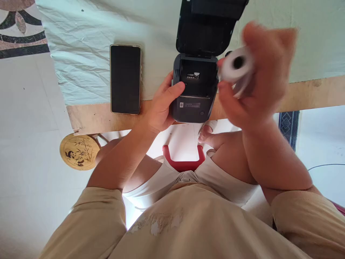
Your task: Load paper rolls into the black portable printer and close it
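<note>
A small black label printer stands at the table's near edge with its lid flipped up and its paper bay bare. My left hand grips the printer's left side, thumb on its top edge. My right hand, blurred, holds a white paper roll with a dark core just right of the open bay, a loose strip hanging from it.
A dark smartphone lies face up left of the printer on the pale green table cover. The bare wooden table edge runs along the front. Below are a round wooden stool with a panda picture and a red seat.
</note>
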Action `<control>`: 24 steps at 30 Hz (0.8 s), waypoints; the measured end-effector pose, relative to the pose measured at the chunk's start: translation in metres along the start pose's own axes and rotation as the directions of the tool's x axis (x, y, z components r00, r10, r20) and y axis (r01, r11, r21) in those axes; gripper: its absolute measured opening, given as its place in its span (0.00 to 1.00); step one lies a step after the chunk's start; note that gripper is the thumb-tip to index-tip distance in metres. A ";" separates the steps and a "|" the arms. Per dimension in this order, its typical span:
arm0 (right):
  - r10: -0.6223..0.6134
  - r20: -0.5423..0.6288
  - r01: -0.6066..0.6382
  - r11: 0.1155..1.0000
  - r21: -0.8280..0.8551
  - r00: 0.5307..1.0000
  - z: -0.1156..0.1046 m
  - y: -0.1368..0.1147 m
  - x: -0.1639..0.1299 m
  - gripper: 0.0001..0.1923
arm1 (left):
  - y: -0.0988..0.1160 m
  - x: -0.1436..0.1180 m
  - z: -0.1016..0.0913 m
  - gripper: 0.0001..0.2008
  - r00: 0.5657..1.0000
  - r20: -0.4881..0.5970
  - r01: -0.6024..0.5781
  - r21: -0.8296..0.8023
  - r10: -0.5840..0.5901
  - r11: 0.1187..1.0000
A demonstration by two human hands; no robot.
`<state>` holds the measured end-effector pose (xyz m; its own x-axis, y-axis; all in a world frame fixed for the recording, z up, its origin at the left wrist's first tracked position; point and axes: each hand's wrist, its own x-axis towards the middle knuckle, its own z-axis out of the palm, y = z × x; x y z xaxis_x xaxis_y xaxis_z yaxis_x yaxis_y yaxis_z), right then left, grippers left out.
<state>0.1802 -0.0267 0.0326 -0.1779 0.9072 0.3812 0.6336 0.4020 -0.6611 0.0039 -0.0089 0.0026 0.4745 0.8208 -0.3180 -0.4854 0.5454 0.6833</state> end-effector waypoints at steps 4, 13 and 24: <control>-0.181 -0.011 0.177 0.972 -0.155 0.983 0.016 -0.003 0.005 0.25 | 0.001 -0.001 0.001 0.13 1.000 0.013 -0.009 0.043 0.008 0.999; -0.102 -0.059 0.088 0.976 -0.198 0.993 0.020 -0.004 0.008 0.13 | -0.002 -0.002 0.002 0.15 1.000 0.002 -0.023 0.103 0.023 0.994; -0.263 -0.099 0.237 0.947 -0.216 0.960 0.020 -0.011 -0.001 0.06 | -0.002 -0.001 -0.002 0.12 0.999 0.041 -0.031 0.025 0.030 0.999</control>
<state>0.1579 -0.0295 0.0265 -0.2627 0.7528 0.6036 0.7202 0.5692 -0.3965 0.0028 -0.0101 0.0002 0.4898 0.8290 -0.2699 -0.4812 0.5152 0.7092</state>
